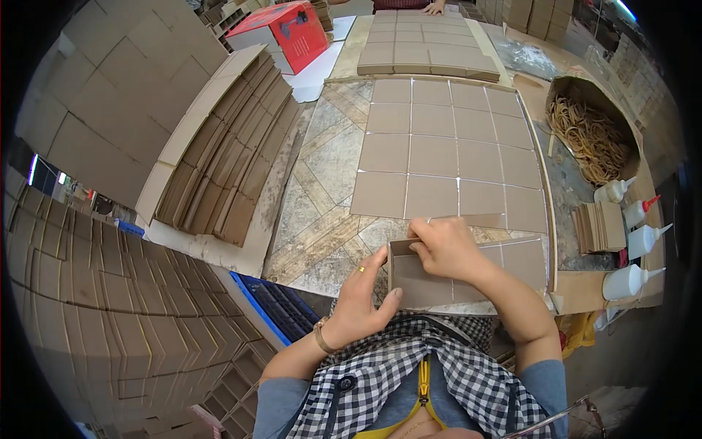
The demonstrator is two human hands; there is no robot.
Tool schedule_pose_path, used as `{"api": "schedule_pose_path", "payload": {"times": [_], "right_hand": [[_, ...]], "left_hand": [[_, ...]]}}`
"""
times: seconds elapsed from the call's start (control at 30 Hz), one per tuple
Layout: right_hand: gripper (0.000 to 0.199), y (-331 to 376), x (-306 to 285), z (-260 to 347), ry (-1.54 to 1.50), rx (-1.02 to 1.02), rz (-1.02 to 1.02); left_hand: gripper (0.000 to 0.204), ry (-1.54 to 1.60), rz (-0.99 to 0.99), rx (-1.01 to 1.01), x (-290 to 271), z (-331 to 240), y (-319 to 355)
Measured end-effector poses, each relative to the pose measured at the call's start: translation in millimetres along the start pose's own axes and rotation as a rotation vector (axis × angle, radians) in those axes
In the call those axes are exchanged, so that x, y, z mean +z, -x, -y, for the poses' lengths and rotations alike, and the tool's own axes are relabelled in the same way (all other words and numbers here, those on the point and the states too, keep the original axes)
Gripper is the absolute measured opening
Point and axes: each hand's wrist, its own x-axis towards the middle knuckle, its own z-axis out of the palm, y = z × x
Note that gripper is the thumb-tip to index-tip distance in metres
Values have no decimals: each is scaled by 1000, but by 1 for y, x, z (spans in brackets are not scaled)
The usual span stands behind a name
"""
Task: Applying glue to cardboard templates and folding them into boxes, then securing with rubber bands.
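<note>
A brown cardboard sheet point(482, 272) lies at the table's near edge, with its left end and far side folded upright. My right hand point(443, 247) is closed over the upright far wall near the corner, fingers curled and pinching. My left hand point(360, 294), with a ring and a wristband, rests against the outside of the upright left end; its fingers are stretched out and the thumb stands apart. Beyond lies a flat layer of cardboard panels point(431, 155) with white glue lines along the seams.
Stacked cardboard point(219, 150) stands on the left. More panels point(424, 44) are piled at the far end, near another person's hand point(434, 7). Rubber bands fill a box point(632, 121) on the right, beside white glue bottles point(625, 283) and small cardboard pieces point(599, 227). A red box point(281, 33) sits far left.
</note>
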Motion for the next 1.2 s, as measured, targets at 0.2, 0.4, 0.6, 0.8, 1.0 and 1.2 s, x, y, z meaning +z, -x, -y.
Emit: {"api": "schedule_pose_path", "payload": {"times": [0.2,0.4,0.6,0.8,1.0,1.2], "right_hand": [[13,1,-4,4,96,-54,54],[14,0,-2,6,72,-62,53],[19,40,-30,-7,-241,-19,-539],[30,230,-10,19,-503,1158,-664],[31,261,48,30,-866,1298,-1031],[32,234,40,27,-852,1283,-1089]], "left_hand": [[73,6,-71,-62,9,0,0],[74,-105,-37,-11,5,-2,-3],[73,-317,211,58,-9,-17,-29],[72,-350,303,118,-19,-11,-34],[73,-402,397,186,-24,-10,-43],[77,-444,411,285,-22,-15,-50]]}}
